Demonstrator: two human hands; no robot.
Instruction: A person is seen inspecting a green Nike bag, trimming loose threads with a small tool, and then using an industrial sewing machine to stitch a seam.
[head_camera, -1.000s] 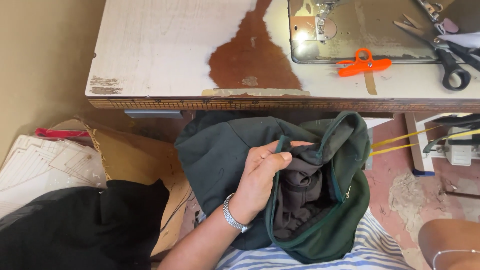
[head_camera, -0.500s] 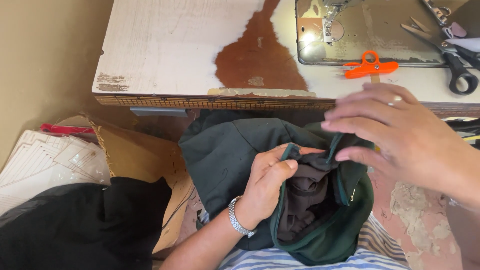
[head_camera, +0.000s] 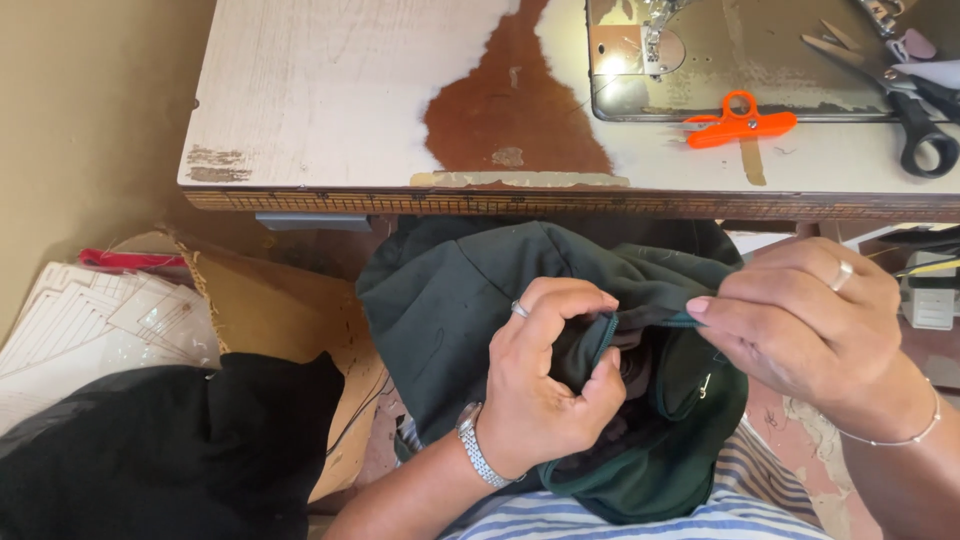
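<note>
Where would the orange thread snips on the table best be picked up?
By the narrow middle of the orange thread snips, from above: they lie flat on the table with bare surface around them, and the round loop at the top offers a finger hole.

A tailoring workshop: sewing machine bed (head_camera: 730, 60), scissors (head_camera: 900, 95), orange thread snips (head_camera: 738, 122), worn table (head_camera: 330, 100).

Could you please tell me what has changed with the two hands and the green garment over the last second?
The right hand came down from above and pinched the edge of the dark green garment. The left hand kept its grip on that edge. The orange thread snips and black scissors stayed put.
</note>
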